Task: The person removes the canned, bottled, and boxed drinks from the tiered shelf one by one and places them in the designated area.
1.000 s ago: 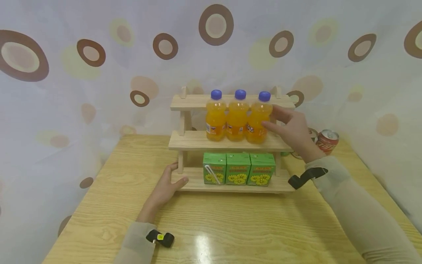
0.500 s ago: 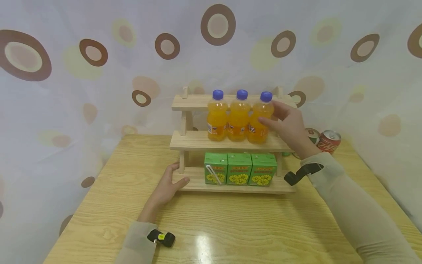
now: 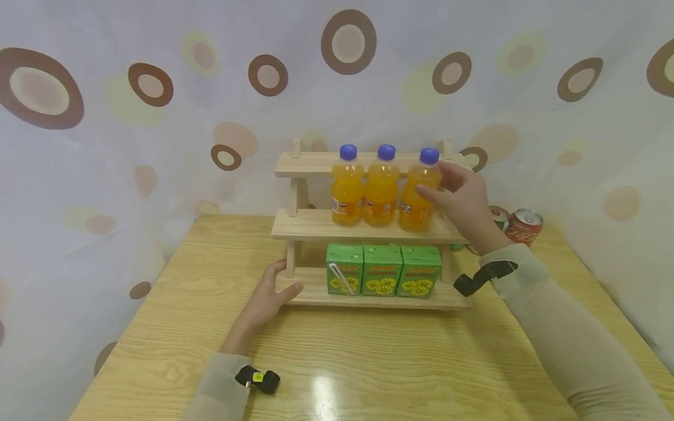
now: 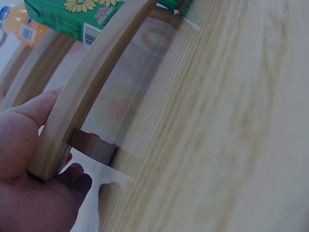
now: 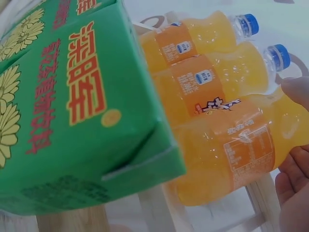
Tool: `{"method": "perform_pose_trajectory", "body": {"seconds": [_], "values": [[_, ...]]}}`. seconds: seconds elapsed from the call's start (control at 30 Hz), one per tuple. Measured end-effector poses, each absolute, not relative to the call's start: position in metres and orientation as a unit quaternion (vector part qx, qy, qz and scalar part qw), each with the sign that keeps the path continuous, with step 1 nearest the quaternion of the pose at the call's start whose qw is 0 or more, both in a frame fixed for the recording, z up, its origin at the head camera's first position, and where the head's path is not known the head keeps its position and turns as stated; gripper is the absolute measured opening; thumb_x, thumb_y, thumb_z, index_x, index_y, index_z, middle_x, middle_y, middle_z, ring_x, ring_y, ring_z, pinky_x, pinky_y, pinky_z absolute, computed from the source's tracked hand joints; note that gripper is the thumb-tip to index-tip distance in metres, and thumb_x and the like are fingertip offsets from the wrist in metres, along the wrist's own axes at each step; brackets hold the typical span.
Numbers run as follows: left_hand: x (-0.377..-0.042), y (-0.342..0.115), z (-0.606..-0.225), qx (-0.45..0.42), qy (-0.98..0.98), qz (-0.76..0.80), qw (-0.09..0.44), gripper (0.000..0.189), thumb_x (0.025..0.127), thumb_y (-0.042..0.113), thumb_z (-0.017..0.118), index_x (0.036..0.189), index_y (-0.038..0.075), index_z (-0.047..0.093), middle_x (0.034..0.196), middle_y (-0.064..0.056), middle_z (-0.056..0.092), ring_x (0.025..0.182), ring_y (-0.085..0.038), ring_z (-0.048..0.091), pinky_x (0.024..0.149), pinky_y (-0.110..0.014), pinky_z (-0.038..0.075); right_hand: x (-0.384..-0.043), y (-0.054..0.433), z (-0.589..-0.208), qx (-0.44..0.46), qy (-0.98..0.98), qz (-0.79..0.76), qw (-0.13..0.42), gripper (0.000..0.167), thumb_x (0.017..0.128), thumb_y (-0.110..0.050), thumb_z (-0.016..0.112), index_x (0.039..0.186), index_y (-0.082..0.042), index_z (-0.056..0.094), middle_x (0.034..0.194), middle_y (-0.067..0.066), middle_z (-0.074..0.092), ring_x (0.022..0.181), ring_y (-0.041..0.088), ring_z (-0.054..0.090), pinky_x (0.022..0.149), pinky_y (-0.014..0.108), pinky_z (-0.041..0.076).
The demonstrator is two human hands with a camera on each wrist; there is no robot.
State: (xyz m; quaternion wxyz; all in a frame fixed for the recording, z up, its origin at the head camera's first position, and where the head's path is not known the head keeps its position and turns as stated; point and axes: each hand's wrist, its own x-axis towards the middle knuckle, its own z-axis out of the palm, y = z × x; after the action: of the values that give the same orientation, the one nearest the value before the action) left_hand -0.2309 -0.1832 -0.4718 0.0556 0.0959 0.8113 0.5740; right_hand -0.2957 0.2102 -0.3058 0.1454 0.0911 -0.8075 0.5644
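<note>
Three orange soda bottles with blue caps stand in a row on the middle board of a wooden three-tier shelf (image 3: 316,225). My right hand (image 3: 464,202) holds the rightmost soda bottle (image 3: 416,204) between thumb and fingers, around its upper part. A narrow gap separates it from the middle bottle (image 3: 380,193); the left bottle (image 3: 346,193) stands close to that one. My left hand (image 3: 265,297) grips the left end of the bottom board, thumb on top. In the left wrist view, curled fingers (image 4: 77,181) show under the board (image 4: 72,111).
Three green drink cartons (image 3: 382,270) stand side by side on the bottom board, the left one with a straw on its front. Behind my right forearm, a red soda can (image 3: 524,225) and another can (image 3: 498,215) stand on the wooden table (image 3: 368,362). A patterned curtain hangs behind.
The rightmost bottle has shifted slightly right with my right hand, widening its gap from the middle bottle. My left hand keeps its hold on the bottom board.
</note>
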Motion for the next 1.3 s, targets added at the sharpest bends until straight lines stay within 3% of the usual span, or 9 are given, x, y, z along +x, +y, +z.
{"method": "perform_pose_trajectory", "body": {"seconds": [0.13, 0.27, 0.57, 0.8, 1.3], "values": [[-0.225, -0.181, -0.459, 0.099, 0.808, 0.577, 0.068, 0.065, 0.098, 0.025, 0.065, 0.149, 0.008, 0.030, 0.159, -0.015, 0.020, 0.148, -0.034, 0.010, 0.116, -0.059, 0.011, -0.290, 0.216, -0.305, 0.096, -0.806, 0.563, 0.154, 0.054, 0.083, -0.034, 0.081, 0.129, -0.012, 0.063, 0.124, 0.004, 0.065, 0.114, 0.017, 0.058, 0.097, 0.026, 0.048], [-0.218, -0.179, -0.443, 0.096, 0.806, 0.578, 0.085, 0.064, 0.099, 0.019, 0.062, 0.150, 0.003, 0.027, 0.159, -0.019, 0.018, 0.148, -0.037, 0.009, 0.116, -0.059, 0.010, -0.283, 0.225, -0.305, 0.096, -0.802, 0.567, 0.159, 0.058, 0.084, -0.031, 0.081, 0.134, -0.012, 0.060, 0.124, 0.004, 0.066, 0.112, 0.016, 0.059, 0.087, 0.017, 0.051], [-0.233, -0.184, -0.474, 0.088, 0.817, 0.566, 0.061, 0.065, 0.096, 0.030, 0.066, 0.149, 0.014, 0.032, 0.158, -0.011, 0.024, 0.148, -0.030, 0.014, 0.117, -0.057, 0.012, -0.265, 0.246, -0.306, 0.078, -0.800, 0.570, 0.172, 0.054, 0.084, -0.027, 0.081, 0.133, -0.013, 0.062, 0.124, 0.001, 0.066, 0.111, 0.014, 0.061, 0.087, 0.015, 0.050], [-0.232, -0.183, -0.473, 0.093, 0.816, 0.568, 0.059, 0.065, 0.096, 0.031, 0.067, 0.148, 0.014, 0.033, 0.157, -0.011, 0.025, 0.147, -0.031, 0.015, 0.117, -0.057, 0.012, -0.254, 0.264, -0.308, 0.052, -0.795, 0.579, 0.173, 0.058, 0.084, -0.024, 0.081, 0.137, -0.016, 0.060, 0.131, 0.003, 0.063, 0.115, 0.015, 0.060, 0.087, 0.017, 0.051], [-0.231, -0.183, -0.473, 0.097, 0.813, 0.571, 0.055, 0.062, 0.096, 0.029, 0.067, 0.147, 0.014, 0.035, 0.155, -0.011, 0.029, 0.146, -0.029, 0.018, 0.117, -0.056, 0.013, -0.236, 0.300, -0.308, 0.024, -0.784, 0.593, 0.183, 0.058, 0.083, -0.019, 0.082, 0.136, -0.011, 0.060, 0.128, 0.000, 0.065, 0.109, 0.008, 0.062, 0.083, 0.012, 0.049]]}}
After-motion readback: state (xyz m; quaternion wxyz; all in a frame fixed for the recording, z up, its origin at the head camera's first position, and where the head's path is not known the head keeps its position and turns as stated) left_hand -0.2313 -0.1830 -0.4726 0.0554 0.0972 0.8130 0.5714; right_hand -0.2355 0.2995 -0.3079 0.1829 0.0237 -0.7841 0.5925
